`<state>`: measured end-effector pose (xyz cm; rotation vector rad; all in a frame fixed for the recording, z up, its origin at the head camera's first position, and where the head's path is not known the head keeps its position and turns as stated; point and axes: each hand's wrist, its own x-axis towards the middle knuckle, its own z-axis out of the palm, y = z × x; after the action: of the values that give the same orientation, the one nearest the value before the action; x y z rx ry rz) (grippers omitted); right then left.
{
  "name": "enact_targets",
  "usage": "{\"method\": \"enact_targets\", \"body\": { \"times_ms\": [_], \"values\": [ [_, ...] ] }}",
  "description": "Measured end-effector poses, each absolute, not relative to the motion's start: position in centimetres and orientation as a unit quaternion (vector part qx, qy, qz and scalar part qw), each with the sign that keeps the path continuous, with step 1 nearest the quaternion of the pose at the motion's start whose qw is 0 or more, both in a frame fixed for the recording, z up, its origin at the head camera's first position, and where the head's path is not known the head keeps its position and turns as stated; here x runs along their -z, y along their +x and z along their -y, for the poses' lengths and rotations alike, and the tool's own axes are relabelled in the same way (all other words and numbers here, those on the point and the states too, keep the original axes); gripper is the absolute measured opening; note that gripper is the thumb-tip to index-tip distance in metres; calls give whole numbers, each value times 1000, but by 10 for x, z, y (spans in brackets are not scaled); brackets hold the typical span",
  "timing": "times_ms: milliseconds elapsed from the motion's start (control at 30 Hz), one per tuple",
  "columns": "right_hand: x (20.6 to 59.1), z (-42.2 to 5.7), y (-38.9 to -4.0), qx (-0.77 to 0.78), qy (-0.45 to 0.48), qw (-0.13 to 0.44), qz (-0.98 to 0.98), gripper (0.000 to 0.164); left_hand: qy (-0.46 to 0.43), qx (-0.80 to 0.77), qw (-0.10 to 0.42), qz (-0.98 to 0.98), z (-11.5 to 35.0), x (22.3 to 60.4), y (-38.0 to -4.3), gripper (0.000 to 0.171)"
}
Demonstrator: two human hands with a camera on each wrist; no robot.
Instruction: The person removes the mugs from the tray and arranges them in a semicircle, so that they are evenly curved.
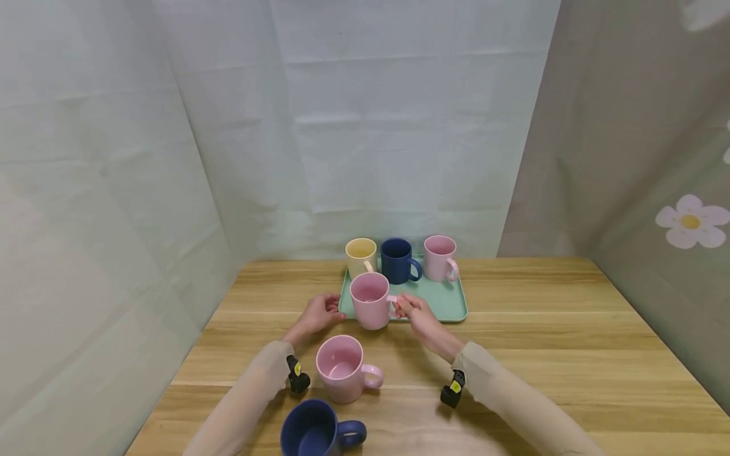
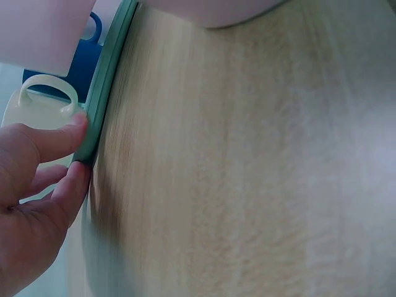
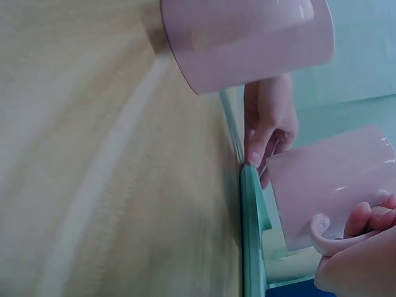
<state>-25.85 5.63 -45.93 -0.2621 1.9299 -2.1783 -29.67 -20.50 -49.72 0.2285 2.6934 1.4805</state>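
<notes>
My right hand grips the handle of a pink mug, held upright over the tray's front edge. In the right wrist view the fingers curl through that mug's handle. At the front left corner of the green tray, my left hand pinches the rim, thumb on top, as the left wrist view shows. Along the tray's back stand a yellow mug, a dark blue mug and another pink mug. The held mug partly covers the yellow one.
On the wooden table, between my forearms, stands a second pink mug, its handle to the right. Nearer me is a dark blue mug, cut by the frame's lower edge. Cloth curtains hang behind and at both sides.
</notes>
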Motion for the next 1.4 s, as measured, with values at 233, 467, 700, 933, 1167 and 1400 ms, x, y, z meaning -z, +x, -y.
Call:
{"method": "enact_targets", "body": {
  "times_ms": [233, 467, 700, 933, 1167, 1400],
  "values": [
    [461, -67, -248, 736, -107, 135, -655, 26, 72, -478, 27, -875, 204, 496, -296, 53],
    [461, -74, -239, 741, -120, 147, -644, 29, 69, -472, 30, -878, 202, 493, -294, 52],
    [464, -80, -229, 738, -129, 168, -641, 29, 67, -479, 34, -874, 200, 494, -293, 52],
    [466, -84, -223, 735, -117, 188, -640, 29, 73, -471, 23, -879, 202, 495, -294, 52],
    [471, -85, -219, 723, -128, 196, -650, 29, 73, -476, 27, -876, 203, 491, -294, 51],
    [476, -86, -217, 725, -141, 188, -648, 30, 74, -478, 30, -875, 203, 491, -293, 53]
  ]
}}
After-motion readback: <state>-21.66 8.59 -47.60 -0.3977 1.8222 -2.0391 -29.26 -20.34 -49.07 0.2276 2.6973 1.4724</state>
